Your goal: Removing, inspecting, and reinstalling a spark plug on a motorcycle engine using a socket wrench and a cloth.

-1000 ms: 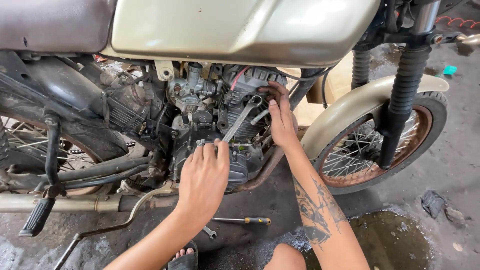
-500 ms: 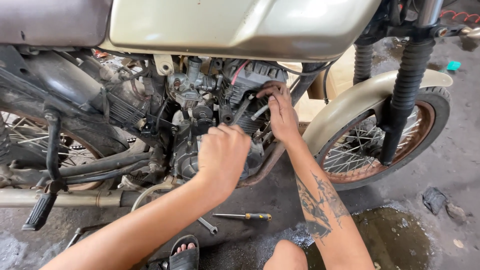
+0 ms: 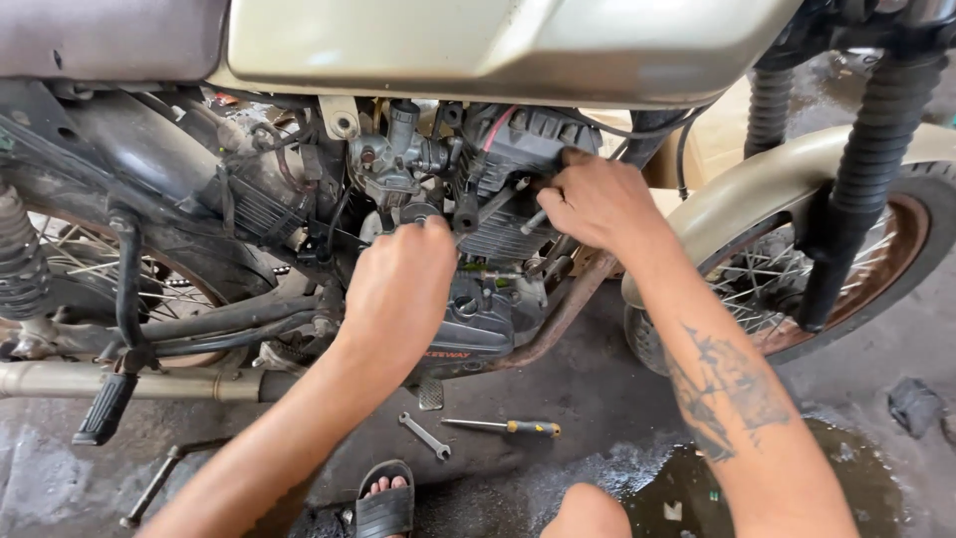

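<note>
From the head view, you look down on a cream-tanked motorcycle (image 3: 498,45) standing on a wet concrete floor (image 3: 617,399), and both of your hands are at its engine (image 3: 488,249). Your left hand (image 3: 398,289) is curled into a loose fist against the middle of the engine, just below the carburettor (image 3: 398,154); its grip is pressed together, but the back of the hand hides whether anything sits inside it, so I cannot tell what it pinches. Your right hand (image 3: 597,204), on the tattooed forearm, rests on the finned cylinder head (image 3: 518,149) nearer the front wheel (image 3: 797,289), fingers bent down over a slim metal tool (image 3: 498,204) that slants across the fins; the grip looks closed on it, with the shaft showing just left of your fingertips. The exhaust pipe (image 3: 558,319) bends down and back beneath that hand. On the floor below the engine lie a small spanner (image 3: 425,435) and, just beside it toward the front wheel, a screwdriver (image 3: 503,426) with a yellow-and-black handle, the two close but apart. Your sandalled foot (image 3: 383,503) is at the near edge of the floor, and a puddle (image 3: 687,488) spreads near your right forearm. The rear footpeg (image 3: 105,408) hangs well to the left.
</note>
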